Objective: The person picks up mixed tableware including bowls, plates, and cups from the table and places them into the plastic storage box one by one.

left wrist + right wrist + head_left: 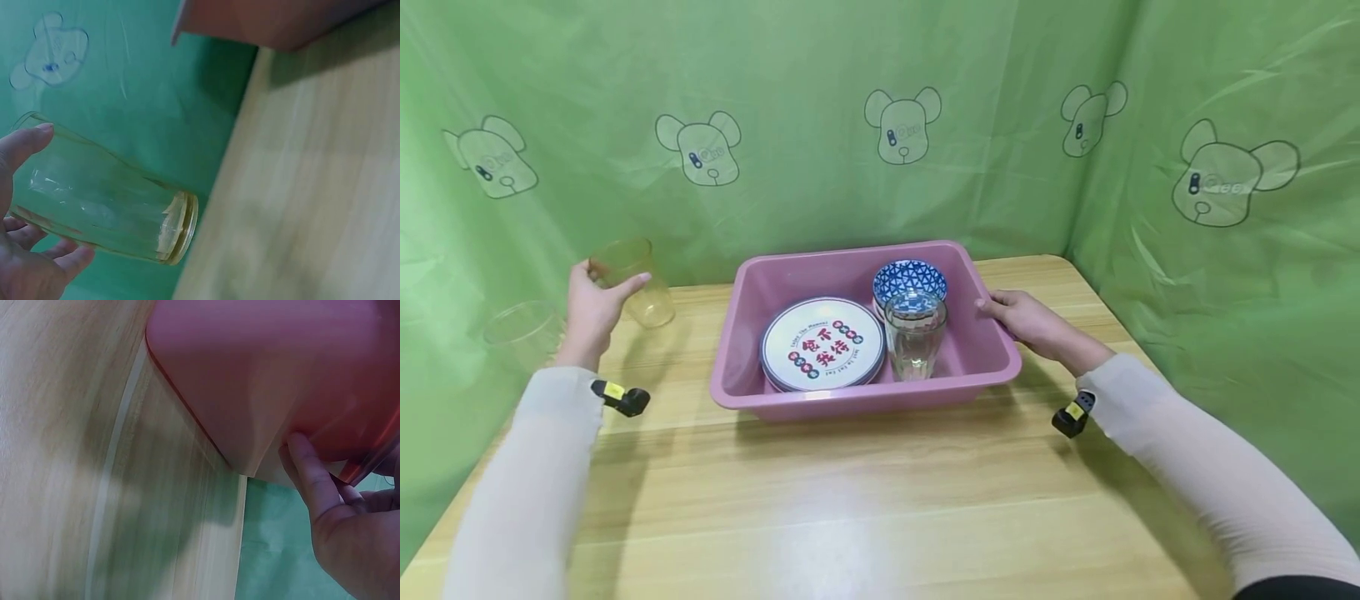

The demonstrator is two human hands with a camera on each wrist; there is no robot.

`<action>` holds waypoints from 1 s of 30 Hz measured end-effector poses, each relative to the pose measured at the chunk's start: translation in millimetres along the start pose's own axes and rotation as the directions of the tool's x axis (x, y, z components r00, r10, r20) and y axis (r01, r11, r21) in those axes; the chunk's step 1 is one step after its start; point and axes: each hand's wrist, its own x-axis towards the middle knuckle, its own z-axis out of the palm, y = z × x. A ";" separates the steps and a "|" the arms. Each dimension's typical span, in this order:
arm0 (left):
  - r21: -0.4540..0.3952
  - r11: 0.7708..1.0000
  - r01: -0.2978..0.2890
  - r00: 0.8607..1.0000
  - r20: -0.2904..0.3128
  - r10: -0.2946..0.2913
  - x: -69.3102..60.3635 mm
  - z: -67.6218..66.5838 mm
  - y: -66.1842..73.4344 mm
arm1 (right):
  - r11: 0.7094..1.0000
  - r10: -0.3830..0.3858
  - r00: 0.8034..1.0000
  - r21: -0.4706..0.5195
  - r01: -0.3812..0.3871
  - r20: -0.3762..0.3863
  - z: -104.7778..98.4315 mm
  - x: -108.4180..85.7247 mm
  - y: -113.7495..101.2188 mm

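My left hand [593,312] holds a clear yellow drinking glass [651,302] near its rim, at the back left of the table. In the left wrist view the thumb is on one side of the glass [106,200] and the fingers on the other. Its base is close to the tabletop; contact is unclear. My right hand [1030,321] grips the right rim of a pink plastic tub [865,400], thumb over the edge, fingers against the outside wall. Inside stand stacked white plates [822,343], blue-patterned bowls [910,277] and a clear glass [916,346].
Another clear glass [523,333] stands at the far left, partly behind the left wrist. A light wooden table [865,508] lies under everything. Green curtain [805,167] with bear-head drawings hangs behind the table and along its sides.
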 end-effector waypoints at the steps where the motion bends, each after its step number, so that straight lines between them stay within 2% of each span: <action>1: 0.002 1.000 -0.008 1.000 0.007 0.008 -1.1 0.1 3.1 | 1.000 0.002 1.000 -0.002 -0.002 0.003 0.1 0.0 -0.2; 15: -0.028 0.993 -0.112 0.986 0.121 0.114 -18.8 8.1 52.5 | 0.999 0.003 1.000 -0.037 -0.002 0.030 -0.2 -0.4 2.8; 22: -0.056 0.981 -0.188 0.966 0.169 0.195 -27.8 11.4 83.3 | 0.997 0.001 1.000 -0.075 0.001 0.019 -2.5 1.6 -0.2; 30: -0.112 0.971 -0.212 0.947 0.222 0.233 -40.8 20.3 107.2 | 0.997 0.003 1.000 -0.080 -0.001 0.025 -3.2 1.3 -2.4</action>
